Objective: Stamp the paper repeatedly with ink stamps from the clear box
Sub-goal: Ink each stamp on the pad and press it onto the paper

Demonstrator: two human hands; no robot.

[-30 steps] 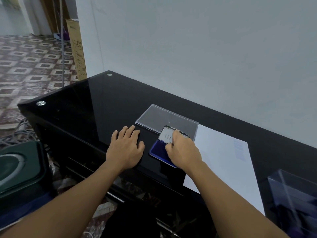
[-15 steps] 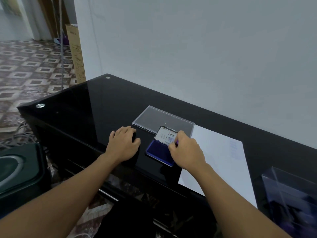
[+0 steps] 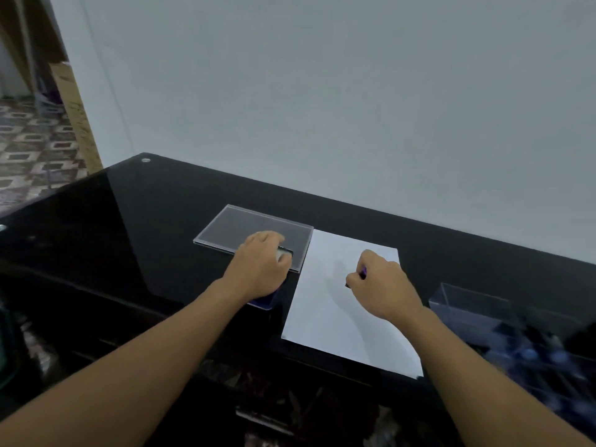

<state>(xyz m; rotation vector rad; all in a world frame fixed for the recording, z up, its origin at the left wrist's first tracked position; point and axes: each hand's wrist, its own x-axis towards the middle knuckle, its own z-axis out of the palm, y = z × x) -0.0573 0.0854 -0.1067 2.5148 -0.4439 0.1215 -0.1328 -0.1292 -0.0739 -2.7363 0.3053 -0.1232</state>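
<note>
A person's two bare forearms reach in from the near edge of a black glass table (image 3: pixel 129 221). At the near right stands the clear box (image 3: pixel 483 314), open-topped and blurred, with dark and blue items inside that cannot be made out; it sits to the right of the paper (image 3: pixel 335 321) and apart from it.

The white paper lies flat between the box and the ink pad (image 3: pixel 265 301), its near edge close to the table's front edge. Above the sheet's middle, the right hand (image 3: pixel 383 288) is clenched around a small stamp (image 3: pixel 363 271), pinched in the fingertips so that only a purple sliver shows past the knuckles. Whether the stamp touches the sheet cannot be told; the hand's shadow falls on the paper just left of it.

Just left of the paper, the left hand (image 3: pixel 261 269) lies on top of the ink pad, fingers bent over its far end and grasping it. Only a blue corner of the pad shows below the wrist, and a pale patch shows by the thumb. The hand is blurred.

Behind that hand a clear lid (image 3: pixel 245 229) lies flat on the glass, its right end touching or just beside the paper's far left corner. A plain pale wall (image 3: pixel 354 108) rises at the table's far edge. At far left, a cardboard strip (image 3: pixel 77 117) leans by the wall's corner above a patterned tile floor (image 3: pixel 29 150).
</note>
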